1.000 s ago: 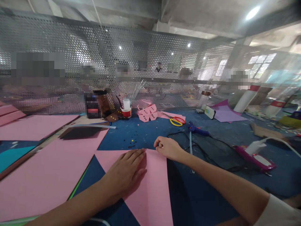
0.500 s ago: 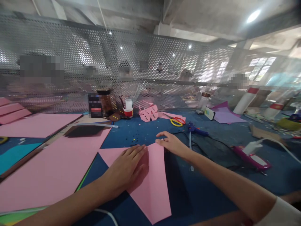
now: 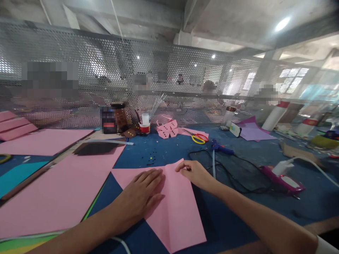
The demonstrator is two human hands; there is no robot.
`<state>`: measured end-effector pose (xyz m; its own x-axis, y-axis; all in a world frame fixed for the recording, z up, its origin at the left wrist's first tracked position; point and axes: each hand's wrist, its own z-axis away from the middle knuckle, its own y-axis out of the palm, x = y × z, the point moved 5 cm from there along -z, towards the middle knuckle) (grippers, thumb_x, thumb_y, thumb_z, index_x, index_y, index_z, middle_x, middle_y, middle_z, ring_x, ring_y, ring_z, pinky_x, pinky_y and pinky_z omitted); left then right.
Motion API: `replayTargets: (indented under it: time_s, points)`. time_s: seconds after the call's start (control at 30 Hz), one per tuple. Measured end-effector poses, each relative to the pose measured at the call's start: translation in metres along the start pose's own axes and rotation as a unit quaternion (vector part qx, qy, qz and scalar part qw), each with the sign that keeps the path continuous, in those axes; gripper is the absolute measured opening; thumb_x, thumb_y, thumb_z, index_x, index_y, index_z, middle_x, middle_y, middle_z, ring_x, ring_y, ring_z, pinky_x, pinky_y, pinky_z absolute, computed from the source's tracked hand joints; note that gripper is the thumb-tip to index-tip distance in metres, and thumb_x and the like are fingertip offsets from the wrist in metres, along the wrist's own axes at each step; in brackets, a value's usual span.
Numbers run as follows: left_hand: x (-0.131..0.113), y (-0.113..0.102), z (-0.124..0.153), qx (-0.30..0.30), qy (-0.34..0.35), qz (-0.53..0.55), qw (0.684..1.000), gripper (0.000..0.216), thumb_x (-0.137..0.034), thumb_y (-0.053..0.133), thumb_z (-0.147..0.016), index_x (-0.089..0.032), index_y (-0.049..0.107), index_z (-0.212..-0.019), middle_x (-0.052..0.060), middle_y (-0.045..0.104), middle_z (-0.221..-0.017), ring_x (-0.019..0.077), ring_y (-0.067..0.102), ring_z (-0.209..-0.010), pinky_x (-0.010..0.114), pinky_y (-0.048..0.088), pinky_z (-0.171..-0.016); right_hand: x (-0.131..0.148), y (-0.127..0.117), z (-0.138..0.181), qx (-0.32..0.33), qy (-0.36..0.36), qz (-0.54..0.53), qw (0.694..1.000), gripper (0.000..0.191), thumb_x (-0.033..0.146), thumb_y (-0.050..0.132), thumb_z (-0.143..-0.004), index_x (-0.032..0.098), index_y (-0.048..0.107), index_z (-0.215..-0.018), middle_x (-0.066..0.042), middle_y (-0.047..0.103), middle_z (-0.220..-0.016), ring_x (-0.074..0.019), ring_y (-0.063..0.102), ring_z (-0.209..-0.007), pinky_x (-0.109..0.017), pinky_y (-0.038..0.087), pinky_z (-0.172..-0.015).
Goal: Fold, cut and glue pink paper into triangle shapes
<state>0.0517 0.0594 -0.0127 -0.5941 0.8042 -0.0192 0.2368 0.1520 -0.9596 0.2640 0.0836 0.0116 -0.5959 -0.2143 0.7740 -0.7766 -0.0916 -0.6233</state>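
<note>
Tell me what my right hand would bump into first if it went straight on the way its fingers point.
Probably your left hand, which rests on the pink sheet; the fingers of your right hand point across at it, though whether they touch the sheet is unclear.

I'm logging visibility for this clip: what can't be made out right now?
In the head view:
Pink paper beneath the left hand: hidden by the palm.
The grip of the right hand: its own curled fingers hide whether it pinches the paper.
Yellow loop: cut off by the left edge.
Details behind the perforated screen: obscured by mesh and blur.
</note>
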Motion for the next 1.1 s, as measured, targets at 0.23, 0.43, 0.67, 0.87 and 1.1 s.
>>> replayTargets:
  time_s: [0.23,0.43,0.67,0.87,1.1]
  points:
    - [-0.003,-0.01,-0.0052,-0.001,-0.02,0.017,1.0,0.061,-0.051,0.043,-0.102,-0.024,0.031,-0.156,0.007,0.043,-0.157,0.0243,0.039,-0.143,0.043,0.033,-0.119,0.0024,-0.0052,0.0013,-0.03,-0.009,0.05,0.998,0.026,0.011,0.051,-0.085,0.019,0.075,-0.093,0.001,0.068,-0.074,-0.011,0.053,-0.06,-0.023,0.034,-0.059]
    - [-0.0027,-0.0049,-0.0047,0.02,-0.013,0.013,1.0,0.059,-0.051,0.04,-0.103,-0.024,0.034,-0.155,0.007,0.04,-0.158,0.0249,0.039,-0.144,0.044,0.032,-0.119,-0.0007,-0.0029,0.0019,-0.022,-0.006,0.051,0.998,0.02,0.02,0.055,-0.088,0.019,0.074,-0.094,-0.001,0.071,-0.081,-0.0137,0.06,-0.069,-0.024,0.038,-0.063]
    - [-0.0022,-0.003,-0.0034,0.018,-0.009,0.016,1.0,0.059,-0.051,0.04,-0.103,-0.025,0.033,-0.155,0.006,0.04,-0.159,0.0244,0.038,-0.145,0.043,0.029,-0.12,-0.003,-0.0006,0.0035,-0.017,-0.004,0.092,0.996,0.023,0.014,0.054,-0.083,0.021,0.074,-0.092,0.002,0.065,-0.07,-0.0118,0.053,-0.06,-0.023,0.032,-0.058]
    - [-0.0026,-0.0043,-0.0045,0.016,-0.015,0.024,0.999,0.06,-0.051,0.042,-0.102,-0.023,0.035,-0.154,0.007,0.042,-0.157,0.025,0.039,-0.144,0.044,0.032,-0.12,-0.0006,0.0005,0.0044,-0.012,-0.007,0.101,0.995,0.025,0.011,0.052,-0.081,0.021,0.073,-0.09,0.003,0.06,-0.065,-0.0112,0.05,-0.056,-0.023,0.03,-0.057]
    - [-0.0034,-0.0065,-0.0054,0.014,-0.02,0.034,0.999,0.058,-0.052,0.041,-0.102,-0.025,0.036,-0.153,0.006,0.044,-0.156,0.0245,0.04,-0.143,0.043,0.032,-0.119,-0.0021,0.0006,0.0041,-0.015,0.0,0.107,0.994,0.025,0.011,0.052,-0.081,0.021,0.073,-0.09,0.002,0.063,-0.068,-0.012,0.052,-0.059,-0.023,0.031,-0.057]
